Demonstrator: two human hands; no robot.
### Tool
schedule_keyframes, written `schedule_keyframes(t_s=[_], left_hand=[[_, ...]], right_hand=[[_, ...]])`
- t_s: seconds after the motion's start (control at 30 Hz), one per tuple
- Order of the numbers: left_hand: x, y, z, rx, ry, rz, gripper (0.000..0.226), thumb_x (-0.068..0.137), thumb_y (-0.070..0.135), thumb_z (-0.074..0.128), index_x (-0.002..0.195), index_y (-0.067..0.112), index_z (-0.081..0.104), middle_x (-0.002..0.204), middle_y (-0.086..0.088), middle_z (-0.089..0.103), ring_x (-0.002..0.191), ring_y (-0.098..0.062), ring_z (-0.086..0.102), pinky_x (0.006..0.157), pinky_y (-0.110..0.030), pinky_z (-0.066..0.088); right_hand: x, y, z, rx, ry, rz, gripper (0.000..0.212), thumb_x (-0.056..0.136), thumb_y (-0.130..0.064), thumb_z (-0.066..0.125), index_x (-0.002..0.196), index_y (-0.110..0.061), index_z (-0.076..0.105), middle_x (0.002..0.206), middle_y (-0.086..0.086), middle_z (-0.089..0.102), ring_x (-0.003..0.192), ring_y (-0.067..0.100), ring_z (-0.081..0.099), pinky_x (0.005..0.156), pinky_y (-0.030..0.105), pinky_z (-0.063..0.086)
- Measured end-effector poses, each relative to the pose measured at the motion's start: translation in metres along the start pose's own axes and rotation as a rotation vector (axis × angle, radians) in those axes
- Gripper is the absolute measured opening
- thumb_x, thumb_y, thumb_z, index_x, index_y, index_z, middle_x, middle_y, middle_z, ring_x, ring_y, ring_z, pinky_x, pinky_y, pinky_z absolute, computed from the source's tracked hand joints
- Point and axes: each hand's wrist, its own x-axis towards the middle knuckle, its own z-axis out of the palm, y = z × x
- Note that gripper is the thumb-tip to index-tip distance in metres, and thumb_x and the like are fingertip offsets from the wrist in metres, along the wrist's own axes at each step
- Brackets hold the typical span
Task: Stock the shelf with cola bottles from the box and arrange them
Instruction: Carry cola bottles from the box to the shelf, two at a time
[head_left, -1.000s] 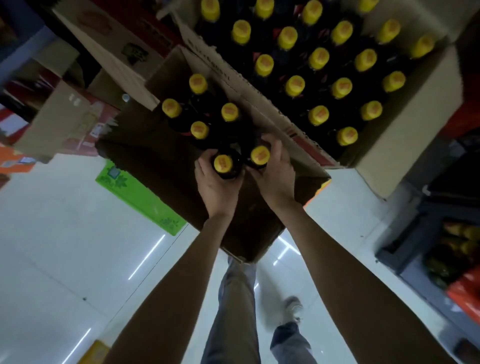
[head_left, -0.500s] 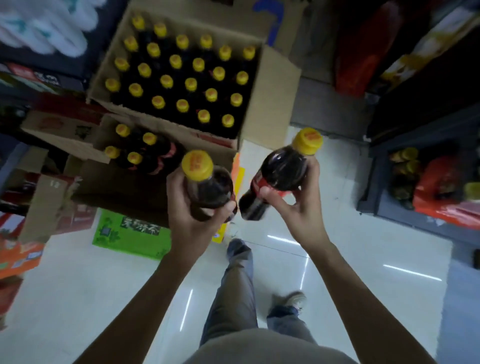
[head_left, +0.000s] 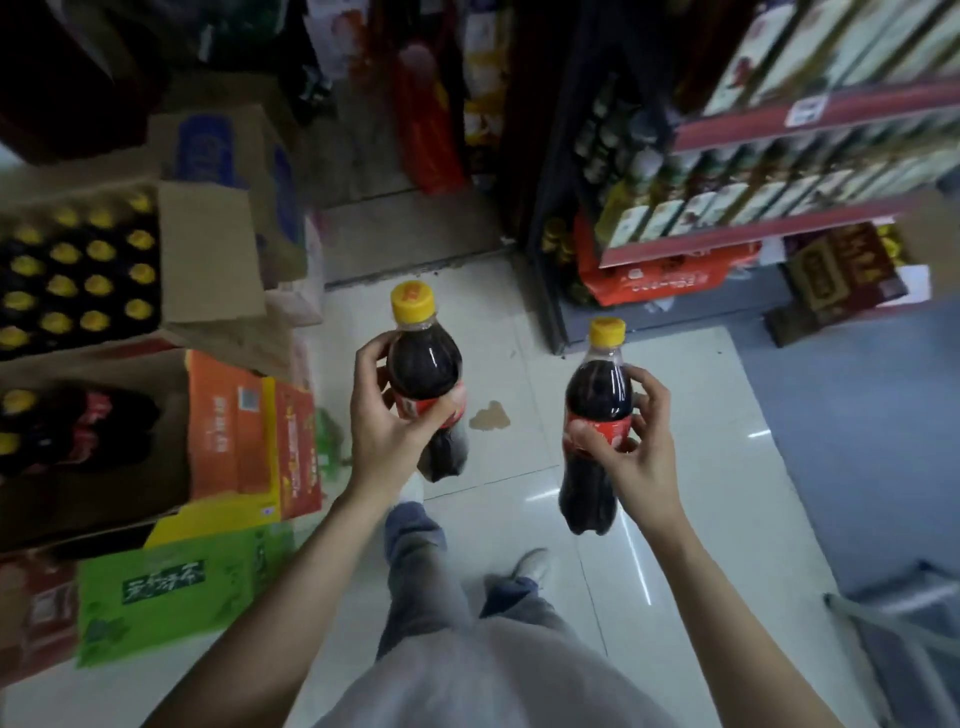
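looks like i'm in the carry step right now, one cola bottle in each hand and nothing shelved from this pair yet. the left hand (head_left: 387, 415) is curled round the label band of the left bottle (head_left: 423, 364), thumb over the front, fingers behind. it sits a bit left of centre, cap up, leaning slightly toward 1 o'clock. the right hand (head_left: 631, 441) pinches the right bottle (head_left: 597, 395) at its red label, thumb on the near side and fingertips wrapped on the far side, bottle close to upright at around 3 o'clock from the other one. the two bottles are well apart, not touching, both hanging over the floor tiles (head_left: 519, 322).

the open box (head_left: 208, 260) full of yellow caps is off at 9 o'clock, with a second, mostly emptied box (head_left: 171, 452) below it. the shelf (head_left: 753, 234) is up at 1 to 2 o'clock, packed with cartons. i can't tell from here which gap is meant for cola.

next move, i reckon, is turning toward the shelf, finding the cola row, and setting each bottle down upright with labels facing out. both forearms are stretched forward, elbows low, wrists cocked up.
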Motion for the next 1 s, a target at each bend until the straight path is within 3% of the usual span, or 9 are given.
schedule_keyframes(t_s=[0.07,0.2,0.4,0.5,0.6,0.77,0.83,0.93,1.0], left_hand=[[-0.01,0.015,0.052,-0.033,-0.028,-0.006,0.058,0.06,0.04,0.076,0.111,0.036,0.048,0.112,0.01,0.058,0.101,0.003,0.056,0.087,-0.013,0.042],[-0.016,0.049,0.145,-0.063,-0.127,-0.012,0.063,0.062,0.043,0.074,0.119,0.03,0.048,0.123,0.0,0.058,0.111,-0.006,0.056,0.095,-0.018,0.043],[0.013,0.085,0.269,-0.11,-0.29,0.009,0.056,0.065,0.041,0.074,0.116,0.035,0.053,0.117,0.01,0.063,0.11,-0.005,0.06,0.094,-0.022,0.047],[0.034,0.098,0.328,-0.029,-0.339,0.087,0.055,0.065,0.046,0.074,0.115,0.038,0.053,0.116,0.009,0.063,0.109,-0.004,0.059,0.096,-0.03,0.049],[0.063,0.122,0.382,0.055,-0.348,0.173,0.057,0.064,0.052,0.074,0.114,0.035,0.052,0.114,0.003,0.063,0.106,-0.011,0.06,0.093,-0.041,0.05],[0.11,0.182,0.462,0.117,-0.268,0.371,0.062,0.063,0.053,0.073,0.102,0.013,0.046,0.097,-0.004,0.06,0.089,-0.017,0.06,0.078,-0.039,0.05],[0.124,0.206,0.488,0.137,-0.211,0.431,0.059,0.063,0.053,0.072,0.099,0.015,0.044,0.092,-0.001,0.057,0.085,-0.016,0.058,0.075,-0.034,0.049],[0.146,0.245,0.53,0.153,-0.108,0.525,0.055,0.063,0.054,0.07,0.096,0.021,0.041,0.088,0.014,0.051,0.08,-0.001,0.052,0.071,-0.02,0.042],[0.158,0.273,0.558,0.144,-0.062,0.572,0.052,0.063,0.053,0.071,0.095,0.026,0.041,0.089,0.018,0.052,0.08,0.0,0.052,0.072,-0.021,0.043]], right_hand=[[-0.006,0.001,-0.054,0.016,0.034,-0.001,0.065,0.075,-0.017,0.072,0.128,-0.041,0.044,0.121,-0.017,0.057,0.106,0.009,0.062,0.083,0.025,0.053],[0.006,-0.002,-0.141,0.03,0.084,0.005,0.064,0.083,-0.016,0.071,0.135,-0.038,0.041,0.124,-0.021,0.055,0.104,-0.002,0.061,0.079,0.015,0.051],[0.065,-0.005,-0.246,-0.049,0.16,-0.026,0.063,0.086,-0.02,0.07,0.139,-0.036,0.04,0.125,-0.011,0.056,0.102,-0.003,0.06,0.078,0.009,0.047],[0.106,-0.013,-0.295,-0.065,0.166,-0.07,0.059,0.084,-0.027,0.072,0.133,-0.043,0.042,0.123,-0.015,0.059,0.102,0.003,0.062,0.085,0.023,0.051],[0.15,-0.035,-0.346,-0.088,0.15,-0.126,0.06,0.084,-0.029,0.072,0.136,-0.036,0.044,0.118,-0.016,0.064,0.102,0.009,0.065,0.089,0.035,0.054],[0.226,-0.088,-0.425,-0.16,0.134,-0.257,0.058,0.082,-0.044,0.069,0.134,-0.035,0.045,0.105,-0.021,0.067,0.097,0.007,0.067,0.09,0.04,0.054],[0.251,-0.111,-0.45,-0.163,0.109,-0.316,0.06,0.08,-0.049,0.065,0.134,-0.033,0.044,0.108,-0.014,0.068,0.097,0.006,0.067,0.088,0.033,0.054],[0.29,-0.151,-0.492,-0.148,0.09,-0.426,0.058,0.083,-0.039,0.066,0.134,-0.023,0.045,0.109,-0.019,0.064,0.096,-0.007,0.063,0.078,0.007,0.045],[0.318,-0.174,-0.519,-0.118,0.078,-0.491,0.051,0.084,-0.032,0.065,0.131,-0.024,0.046,0.105,-0.022,0.064,0.094,-0.009,0.062,0.076,0.005,0.043]])
